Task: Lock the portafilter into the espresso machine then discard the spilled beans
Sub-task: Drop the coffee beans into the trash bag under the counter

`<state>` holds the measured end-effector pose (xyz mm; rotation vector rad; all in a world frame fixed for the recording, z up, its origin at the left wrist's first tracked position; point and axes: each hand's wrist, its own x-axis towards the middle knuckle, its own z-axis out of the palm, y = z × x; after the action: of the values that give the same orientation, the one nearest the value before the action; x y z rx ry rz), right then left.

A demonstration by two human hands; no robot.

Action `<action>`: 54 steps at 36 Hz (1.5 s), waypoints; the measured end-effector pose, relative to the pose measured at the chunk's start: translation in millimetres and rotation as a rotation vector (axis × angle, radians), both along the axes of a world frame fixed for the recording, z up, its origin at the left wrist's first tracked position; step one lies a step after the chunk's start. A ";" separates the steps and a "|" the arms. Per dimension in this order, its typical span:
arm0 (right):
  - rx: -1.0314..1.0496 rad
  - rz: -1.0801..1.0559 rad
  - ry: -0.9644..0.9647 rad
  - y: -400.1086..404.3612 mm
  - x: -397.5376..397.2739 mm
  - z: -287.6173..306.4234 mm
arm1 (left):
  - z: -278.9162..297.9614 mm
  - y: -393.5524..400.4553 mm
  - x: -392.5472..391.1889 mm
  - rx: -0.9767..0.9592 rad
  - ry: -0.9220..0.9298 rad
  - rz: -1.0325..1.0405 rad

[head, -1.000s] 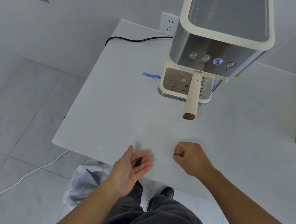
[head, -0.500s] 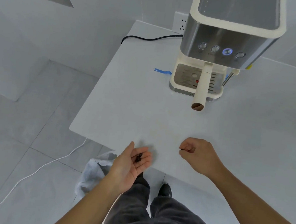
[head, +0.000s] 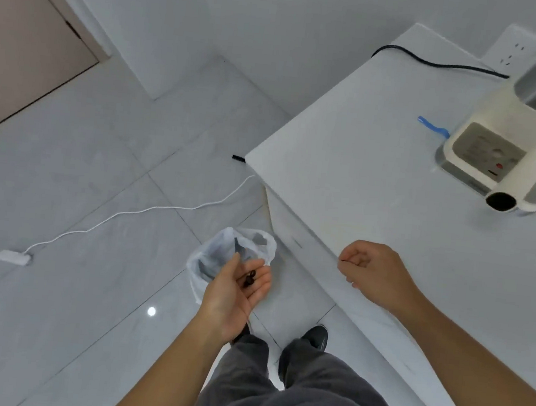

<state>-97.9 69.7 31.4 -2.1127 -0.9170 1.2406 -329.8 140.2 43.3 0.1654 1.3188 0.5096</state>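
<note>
My left hand (head: 235, 293) is cupped palm up, with a few dark coffee beans (head: 249, 278) lying in it. It hovers over the near edge of a bin lined with a clear plastic bag (head: 222, 254) on the floor beside the table. My right hand (head: 373, 272) is a loose fist at the table's front edge; whether it holds anything is hidden. At the far right stands the cream and steel espresso machine (head: 481, 148), with the portafilter handle (head: 520, 181) sticking out from under it toward me.
The white table (head: 376, 187) has its corner just left of my right hand. A black power cable (head: 437, 63) runs to a wall socket (head: 512, 51). A blue tool (head: 432, 127) lies by the machine. A white cord and adapter (head: 12, 257) cross the tiled floor.
My view has swung left and down toward the floor. My left hand with the beans has moved off the table edge to above the bin. My right hand stays fisted at the table edge.
</note>
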 end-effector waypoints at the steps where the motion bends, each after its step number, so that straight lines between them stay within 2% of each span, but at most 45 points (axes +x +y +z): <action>1: 0.001 0.025 -0.006 6.9 -9.1 -0.7 | 0.8 -0.2 -9.7 0.004 -0.001 0.025; 11: 0.006 0.140 -0.025 61.5 -105.4 -3.8 | -8.9 3.5 -114.6 -0.038 -0.024 0.211; 21: -0.040 0.138 -0.032 94.9 -196.5 -18.6 | -29.3 36.7 -216.4 -0.081 -0.034 0.202; 32: -0.126 0.051 0.016 117.8 -224.7 -61.5 | -74.0 80.0 -235.1 -0.112 -0.032 0.151; 42: -0.194 0.054 0.057 146.2 -220.9 -152.1 | -161.6 118.8 -210.7 -0.085 0.026 0.047; 54: -0.302 0.108 0.070 164.1 -209.7 -304.6 | -306.1 132.5 -190.7 -0.172 0.097 0.049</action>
<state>-307.6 233.9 -273.2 -2.2544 -0.8679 1.5831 -520.5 272.7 -262.8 0.0151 1.4576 0.4316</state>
